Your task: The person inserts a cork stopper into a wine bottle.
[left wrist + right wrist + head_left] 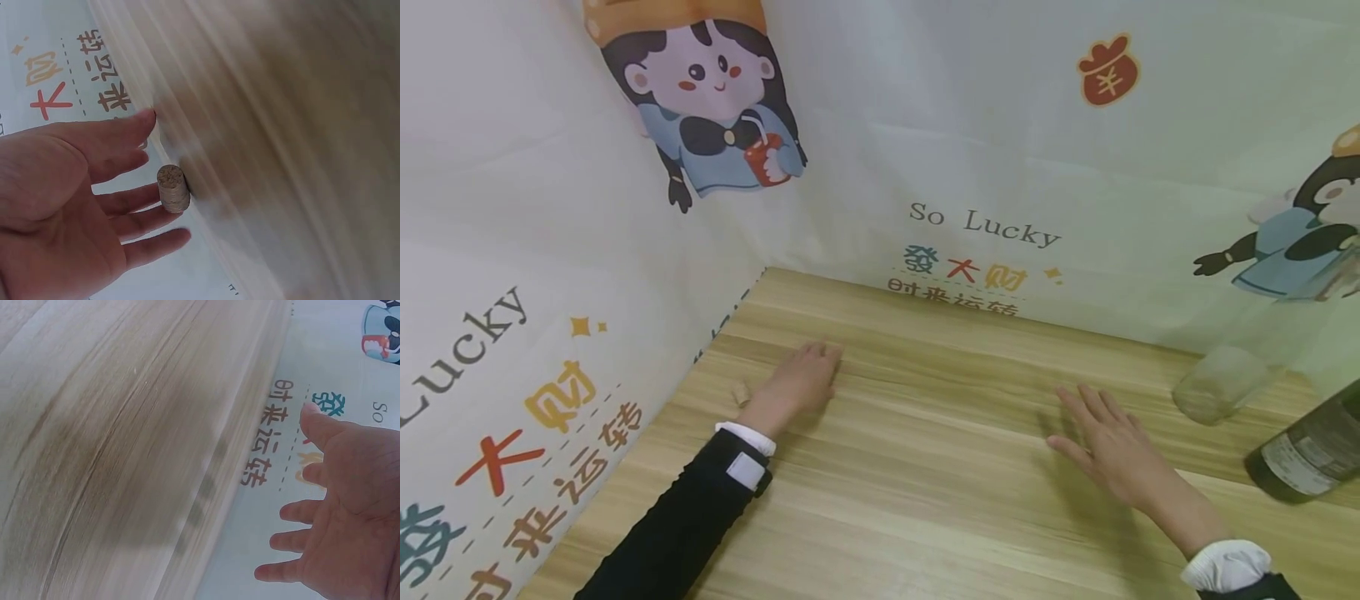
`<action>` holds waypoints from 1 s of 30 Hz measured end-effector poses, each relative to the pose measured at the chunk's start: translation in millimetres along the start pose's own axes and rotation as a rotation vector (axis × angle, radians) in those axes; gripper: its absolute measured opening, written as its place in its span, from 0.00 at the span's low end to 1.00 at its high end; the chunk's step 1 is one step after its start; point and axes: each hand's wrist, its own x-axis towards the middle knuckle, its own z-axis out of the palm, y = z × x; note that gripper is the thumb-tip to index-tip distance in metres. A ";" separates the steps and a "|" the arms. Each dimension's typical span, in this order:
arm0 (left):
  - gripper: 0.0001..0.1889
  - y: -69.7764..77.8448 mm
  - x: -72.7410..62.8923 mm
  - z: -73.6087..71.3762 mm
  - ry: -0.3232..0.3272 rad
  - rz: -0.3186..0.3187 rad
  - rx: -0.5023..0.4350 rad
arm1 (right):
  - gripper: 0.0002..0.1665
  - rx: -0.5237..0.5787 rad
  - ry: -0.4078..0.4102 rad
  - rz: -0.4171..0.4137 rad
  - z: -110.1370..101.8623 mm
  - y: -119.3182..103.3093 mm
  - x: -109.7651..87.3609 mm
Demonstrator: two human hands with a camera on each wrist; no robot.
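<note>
A small cork (174,189) stands upright on the wooden table; in the head view the same cork (741,394) shows just left of the left wrist. My left hand (796,382) is over the table's left part, its fingers extended and loosely spread, holding nothing. In the left wrist view the cork overlaps the fingers of that left hand (75,200). To the right, my right hand (1120,450) hovers over the table with fingers spread and palm down. Nothing is in the grasp of the right hand (356,506) in the right wrist view either.
At the right edge a dark bottle (1311,450) with a pale label stands on the table (910,467). Behind it is a clear glass vessel (1221,383). A white printed cloth (865,108) with cartoon figures and lettering forms the wall at the back and left.
</note>
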 end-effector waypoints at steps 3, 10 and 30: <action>0.24 -1.3 -1.0 2.0 0.018 0.006 -0.004 | 0.44 0.000 -0.006 0.003 0.8 0.6 -1.0; 0.13 -2.7 -2.4 2.9 0.037 -0.003 0.004 | 0.44 0.003 -0.009 0.010 1.0 4.5 -1.8; 0.08 14.4 1.2 -15.0 0.032 -0.016 -0.005 | 0.44 0.017 -0.016 0.020 -1.8 12.6 -2.9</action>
